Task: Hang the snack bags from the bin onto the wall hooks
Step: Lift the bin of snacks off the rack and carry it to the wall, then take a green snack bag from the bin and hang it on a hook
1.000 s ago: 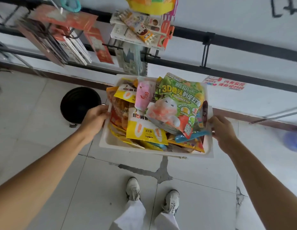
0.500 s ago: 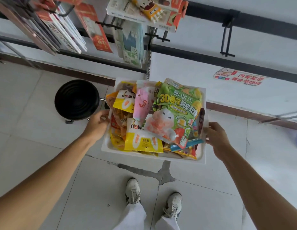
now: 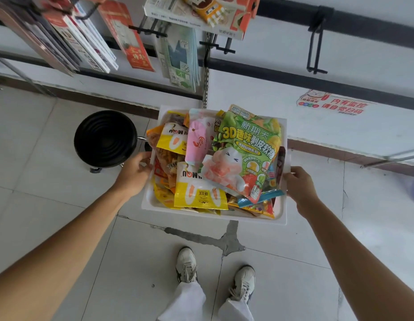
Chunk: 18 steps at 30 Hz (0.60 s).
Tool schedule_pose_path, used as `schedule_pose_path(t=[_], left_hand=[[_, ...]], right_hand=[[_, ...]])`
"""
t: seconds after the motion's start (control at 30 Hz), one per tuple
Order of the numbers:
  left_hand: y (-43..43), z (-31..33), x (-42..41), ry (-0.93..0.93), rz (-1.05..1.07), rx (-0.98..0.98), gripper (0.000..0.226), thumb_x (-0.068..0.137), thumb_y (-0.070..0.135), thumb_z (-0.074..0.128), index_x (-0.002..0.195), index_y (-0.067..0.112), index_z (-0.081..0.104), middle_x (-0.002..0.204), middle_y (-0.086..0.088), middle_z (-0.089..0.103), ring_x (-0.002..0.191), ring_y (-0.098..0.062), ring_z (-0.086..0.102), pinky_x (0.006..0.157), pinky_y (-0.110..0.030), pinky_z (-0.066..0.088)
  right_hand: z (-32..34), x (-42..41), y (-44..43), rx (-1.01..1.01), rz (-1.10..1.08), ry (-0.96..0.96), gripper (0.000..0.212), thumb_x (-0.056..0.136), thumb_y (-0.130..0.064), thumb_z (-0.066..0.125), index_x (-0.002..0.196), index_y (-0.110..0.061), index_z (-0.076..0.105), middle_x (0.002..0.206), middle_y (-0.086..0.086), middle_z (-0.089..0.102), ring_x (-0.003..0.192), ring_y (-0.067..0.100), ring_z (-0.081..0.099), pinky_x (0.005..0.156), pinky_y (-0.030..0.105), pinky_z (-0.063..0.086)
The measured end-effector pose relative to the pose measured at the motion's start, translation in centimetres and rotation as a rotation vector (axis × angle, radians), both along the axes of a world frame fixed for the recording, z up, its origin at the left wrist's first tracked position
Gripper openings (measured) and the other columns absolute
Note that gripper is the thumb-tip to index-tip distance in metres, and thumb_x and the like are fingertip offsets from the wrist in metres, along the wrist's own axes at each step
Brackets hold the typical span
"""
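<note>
Left hand [image 3: 134, 174] and right hand [image 3: 299, 186] grip the bin's [image 3: 150, 201] side rims, bringing it closer to the wall hooks [image 3: 316, 42]; hanging hasn't begun.

A round black stool [image 3: 105, 138] stands on the pale tiled floor [image 3: 39, 205], near the white wall [image 3: 363, 135]. A red sticker [image 3: 335, 105] is on that wall. Two white shoes [image 3: 187, 265] stand by a grey crack [image 3: 224, 242].

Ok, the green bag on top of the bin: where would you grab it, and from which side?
The green bag lies face up atop the pile, nothing over it, its top edge free at the far rim of the bin. Pinch that edge, coming from above on the wall side.
</note>
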<state>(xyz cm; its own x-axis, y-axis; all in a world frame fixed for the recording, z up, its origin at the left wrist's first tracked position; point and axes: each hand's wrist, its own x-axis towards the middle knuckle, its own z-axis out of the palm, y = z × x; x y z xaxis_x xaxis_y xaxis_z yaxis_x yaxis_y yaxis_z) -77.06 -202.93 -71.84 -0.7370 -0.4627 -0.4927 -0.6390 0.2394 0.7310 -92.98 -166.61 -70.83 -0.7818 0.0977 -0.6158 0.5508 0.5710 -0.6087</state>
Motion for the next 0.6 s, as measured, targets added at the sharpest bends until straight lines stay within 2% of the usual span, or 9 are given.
schedule_pose_path(t=[0.07,0.13,0.2,0.3,0.43,0.5,0.6], left_hand=[[0.2,0.2,0.3,-0.014,-0.026,-0.024,0.028,0.097,0.012,0.055,0.120,0.028,0.060,0.109,-0.004,0.066,0.099,-0.024,0.065,0.092,-0.053,0.052],[0.6,0.8,0.6,-0.036,-0.066,-0.040,0.029,0.098,0.014,0.053,0.120,0.031,0.059,0.111,-0.001,0.066,0.100,-0.024,0.065,0.093,-0.051,0.052],[1.0,1.7,0.7,-0.079,-0.126,-0.063,0.030,0.099,0.018,0.050,0.128,0.028,0.055,0.121,0.000,0.063,0.109,-0.023,0.062,0.097,-0.050,0.049],[1.7,4.4,0.4,-0.134,-0.200,-0.207,0.042,0.101,0.025,0.047,0.142,0.021,0.041,0.142,-0.006,0.048,0.128,-0.025,0.050,0.104,-0.051,0.043],[4.1,11.1,-2.4,0.042,-0.391,-0.474,0.043,0.100,0.026,0.044,0.142,0.019,0.042,0.138,-0.007,0.049,0.125,-0.027,0.051,0.100,-0.048,0.047],[5.5,14.7,-4.1,0.092,-0.538,-0.581,0.048,0.099,0.025,0.046,0.145,0.016,0.040,0.146,-0.008,0.046,0.131,-0.027,0.047,0.105,-0.048,0.043],[7.5,19.8,-6.3,0.095,-0.688,-0.624,0.050,0.098,0.023,0.046,0.147,0.016,0.038,0.150,-0.007,0.042,0.134,-0.027,0.043,0.108,-0.049,0.038]], right_hand=[[0.6,0.4,-0.1,0.056,0.050,-0.006,0.029,0.098,-0.014,0.040,0.124,-0.009,0.052,0.105,0.006,0.059,0.091,0.023,0.057,0.074,0.038,0.050],[1.4,0.9,0.0,0.098,0.100,-0.026,0.034,0.098,-0.015,0.040,0.129,-0.008,0.051,0.108,0.007,0.059,0.095,0.025,0.058,0.078,0.041,0.052],[2.8,1.2,-0.1,0.130,0.154,-0.045,0.038,0.098,-0.017,0.041,0.135,-0.008,0.046,0.120,0.010,0.061,0.103,0.028,0.059,0.086,0.044,0.054],[5.8,1.4,-0.8,0.239,0.306,0.047,0.045,0.099,-0.022,0.046,0.142,-0.009,0.040,0.137,0.015,0.052,0.115,0.030,0.055,0.087,0.038,0.049],[11.0,1.1,-2.4,0.324,0.580,0.251,0.044,0.098,-0.028,0.048,0.139,-0.013,0.044,0.142,0.015,0.047,0.122,0.033,0.052,0.099,0.046,0.047],[13.9,0.9,-3.8,0.361,0.713,0.296,0.051,0.098,-0.033,0.049,0.144,-0.014,0.040,0.148,0.012,0.042,0.130,0.033,0.046,0.105,0.048,0.042],[18.6,0.8,-5.9,0.406,0.819,0.365,0.054,0.098,-0.036,0.049,0.147,-0.017,0.036,0.151,0.009,0.038,0.135,0.032,0.040,0.105,0.049,0.040]])
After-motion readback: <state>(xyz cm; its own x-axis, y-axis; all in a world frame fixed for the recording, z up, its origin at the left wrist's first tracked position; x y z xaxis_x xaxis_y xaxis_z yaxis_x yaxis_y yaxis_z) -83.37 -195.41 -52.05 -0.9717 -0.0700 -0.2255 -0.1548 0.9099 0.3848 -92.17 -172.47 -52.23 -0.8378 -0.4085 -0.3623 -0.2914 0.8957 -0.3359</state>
